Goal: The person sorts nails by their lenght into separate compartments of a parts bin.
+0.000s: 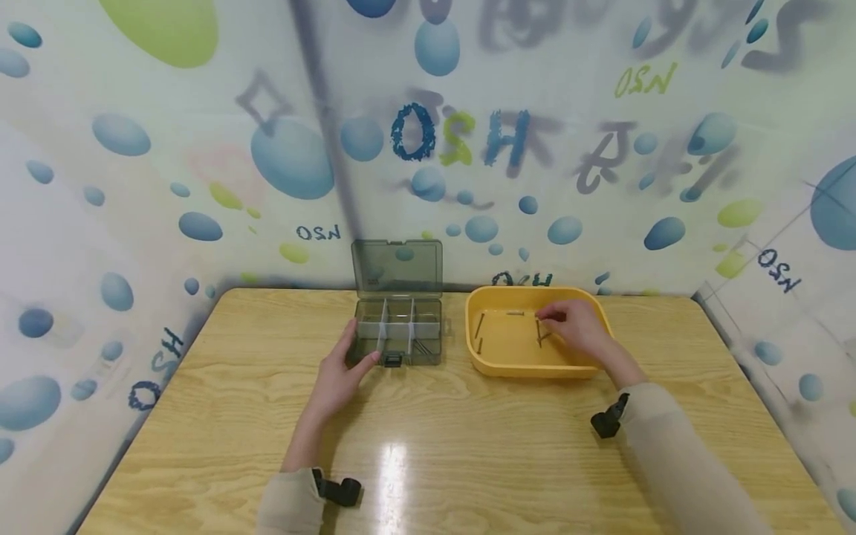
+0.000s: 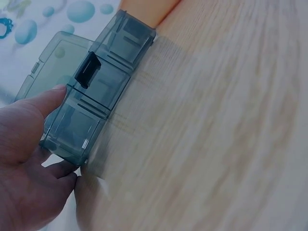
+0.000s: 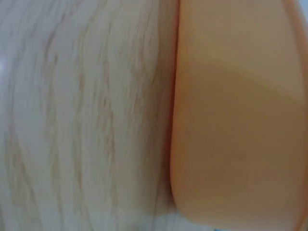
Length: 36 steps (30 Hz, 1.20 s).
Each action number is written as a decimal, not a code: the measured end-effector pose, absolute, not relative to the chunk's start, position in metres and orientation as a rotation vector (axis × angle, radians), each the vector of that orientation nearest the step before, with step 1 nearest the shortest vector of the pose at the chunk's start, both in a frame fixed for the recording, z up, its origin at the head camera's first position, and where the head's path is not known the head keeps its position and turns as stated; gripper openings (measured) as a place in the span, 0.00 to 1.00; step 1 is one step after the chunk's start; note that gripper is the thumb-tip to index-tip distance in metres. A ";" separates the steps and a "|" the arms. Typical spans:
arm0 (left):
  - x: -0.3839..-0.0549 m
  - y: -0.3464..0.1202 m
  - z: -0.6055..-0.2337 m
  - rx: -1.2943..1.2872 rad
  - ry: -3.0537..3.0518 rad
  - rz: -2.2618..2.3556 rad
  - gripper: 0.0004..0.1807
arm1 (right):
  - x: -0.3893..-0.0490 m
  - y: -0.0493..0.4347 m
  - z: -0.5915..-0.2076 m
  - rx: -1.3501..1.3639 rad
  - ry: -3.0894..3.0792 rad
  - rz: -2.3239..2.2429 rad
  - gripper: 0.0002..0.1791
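- My right hand [image 1: 576, 325] reaches over the right side of the yellow tray [image 1: 535, 370], fingers bent and tips drawn close together.
- A thin dark screw [image 1: 538, 332] lies in the tray, its far end right at those fingertips; I cannot tell whether I am pinching it or only touching it.
- Its long axis runs nearly straight from the fingertips toward me, so it sits on the left of my palm and well apart from my other hand.
- A long screw [image 1: 479, 325] slants by the tray's left wall, farther from my fingers; a pale screw [image 1: 514, 313] lies crosswise near the far wall.
- My left hand [image 1: 339, 379] grips the near left corner of the clear box [image 2: 79, 125], thumb on the front.
- The box stands left of the tray, lid [image 1: 394, 271] raised, with loose screws [image 1: 421, 348] in its front right compartment, on the tray side.
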<state>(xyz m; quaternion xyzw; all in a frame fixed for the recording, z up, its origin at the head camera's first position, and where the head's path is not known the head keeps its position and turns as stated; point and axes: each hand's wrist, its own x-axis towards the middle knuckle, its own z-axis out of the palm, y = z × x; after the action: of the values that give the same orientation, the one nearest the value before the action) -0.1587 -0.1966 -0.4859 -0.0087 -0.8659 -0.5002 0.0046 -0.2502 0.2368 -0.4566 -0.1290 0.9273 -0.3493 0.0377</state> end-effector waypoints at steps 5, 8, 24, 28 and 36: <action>-0.160 -0.197 -0.487 -0.019 -2.703 -1.563 0.46 | -0.258 0.239 -0.461 -0.499 2.842 -0.954 0.10; -0.160 -0.197 -0.487 -0.015 -2.699 -1.563 0.46 | -0.262 0.238 -0.462 -0.520 2.827 -0.930 0.11; -0.159 -0.196 -0.488 -0.015 -2.707 -1.546 0.46 | -0.268 0.234 -0.464 -0.601 2.827 -0.830 0.12; -0.160 -0.196 -0.490 -0.014 -2.710 -1.541 0.46 | -0.265 0.235 -0.462 -0.631 2.821 -0.806 0.11; -0.160 -0.196 -0.489 0.003 -2.708 -1.544 0.46 | -0.264 0.238 -0.463 -0.616 2.788 -0.838 0.07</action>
<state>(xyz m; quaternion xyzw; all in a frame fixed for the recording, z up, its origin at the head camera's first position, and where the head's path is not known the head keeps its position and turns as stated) -0.1601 -0.1957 -0.4894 0.0011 -0.8686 -0.4953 0.0120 -0.2642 0.2381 -0.4626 -0.2063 0.9337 -0.2806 0.0827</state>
